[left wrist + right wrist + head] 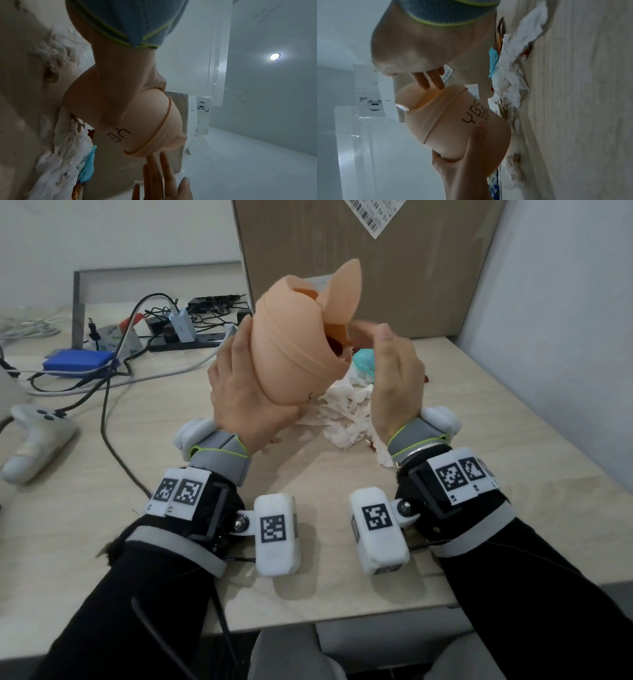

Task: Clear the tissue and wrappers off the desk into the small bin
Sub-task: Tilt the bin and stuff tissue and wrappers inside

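Observation:
My left hand [239, 392] grips the peach small bin [294, 344] round its lower body and holds it tilted above the desk, mouth to the right, swing lid up. My right hand [394, 364] is raised beside the mouth, fingers straight, and holds nothing; in the right wrist view its fingertips [428, 79] touch the bin [453, 128] near the rim. Below lies a pile of torn white tissue [346, 412] with a teal wrapper [364, 362] and bits of red-orange wrapper in it. The left wrist view shows the bin [145, 121], tissue [56, 155] and teal wrapper [88, 170].
A big cardboard box [359, 268] stands right behind the bin. On the left of the desk [308, 594] lie tangled cables [113, 405], a power strip [185, 340], a blue box [78, 362] and a white controller [34, 440]. A wall runs along the right edge.

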